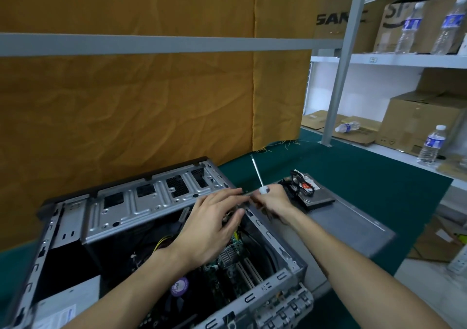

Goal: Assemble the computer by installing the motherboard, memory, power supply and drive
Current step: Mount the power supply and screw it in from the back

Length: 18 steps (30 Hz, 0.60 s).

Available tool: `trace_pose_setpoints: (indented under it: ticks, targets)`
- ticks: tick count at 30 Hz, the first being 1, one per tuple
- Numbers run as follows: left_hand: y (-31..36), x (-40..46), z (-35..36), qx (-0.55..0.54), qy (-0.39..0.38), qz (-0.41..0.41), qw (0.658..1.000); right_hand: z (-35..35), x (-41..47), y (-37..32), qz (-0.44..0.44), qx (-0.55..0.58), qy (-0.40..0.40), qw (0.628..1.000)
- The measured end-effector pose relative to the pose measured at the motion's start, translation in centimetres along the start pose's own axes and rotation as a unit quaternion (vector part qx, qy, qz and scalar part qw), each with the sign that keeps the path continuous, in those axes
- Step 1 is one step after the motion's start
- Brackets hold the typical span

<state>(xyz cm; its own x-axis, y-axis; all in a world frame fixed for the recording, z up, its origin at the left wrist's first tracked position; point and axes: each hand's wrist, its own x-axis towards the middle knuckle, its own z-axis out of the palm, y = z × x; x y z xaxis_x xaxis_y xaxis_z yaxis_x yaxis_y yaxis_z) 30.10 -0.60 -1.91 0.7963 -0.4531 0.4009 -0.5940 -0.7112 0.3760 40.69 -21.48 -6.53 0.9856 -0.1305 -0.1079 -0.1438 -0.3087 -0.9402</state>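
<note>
an open computer case [141,202] is seen lying on its side on a green mat [353,177], with a motherboard [227,260] mounted inside it and a fan with a purple sticker [180,287] near the lower edge. yellow and black cables [164,242] are bunched in the dark middle of the case, and a power supply with a white label [65,301] is seated in the near left corner. the left hand [212,227] is held over the far right corner of the case, its fingers curled around something small that cannot be made out. the right hand [271,199] is placed just beside it at the case rim, fingers closed around a thin dark part [246,194] that is also touched by the left fingertips; what the part is cannot be told. a screwdriver [257,170] is seen behind the hands, its shaft pointing away and its white handle end close to the right hand. a hard drive [316,194] with a bundle of cables [302,183] on top is resting on a grey side panel [353,227], right of the case. water bottles [430,146] and cardboard boxes [417,121] are stored on white shelves [404,59] at the right.
</note>
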Motion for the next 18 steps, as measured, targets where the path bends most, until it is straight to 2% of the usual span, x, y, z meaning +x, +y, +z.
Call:
trace_pose_setpoints:
  ticks: [2, 5, 9, 11, 14, 18]
  targets:
    - [0.6, 0.2, -0.2, -0.065, 0.049, -0.016, 0.997, -1.2, -2.8, -2.2, 0.017, 0.14, -0.054, 0.989]
    - [2.1, 0.2, -1.0, -0.194, 0.11, -0.032, 0.974, -3.3, -7.7, -5.8, 0.0, 0.264, -0.163, 0.951]
    - [5.0, -0.3, -3.3, -0.305, 0.15, 0.001, 0.94, -5.0, -14.4, -9.2, -0.035, 0.281, -0.229, 0.931]
    - [6.0, -1.5, -4.5, -0.322, 0.161, 0.04, 0.932, -5.3, -17.6, -9.9, -0.046, 0.275, -0.237, 0.931]
    - [7.3, -4.6, -6.2, -0.291, 0.175, 0.103, 0.935, -4.8, -22.1, -9.7, -0.044, 0.287, -0.246, 0.925]
    - [8.4, -10.6, -7.6, -0.249, 0.176, 0.142, 0.942, -2.7, -27.8, -8.1, -0.023, 0.313, -0.269, 0.911]
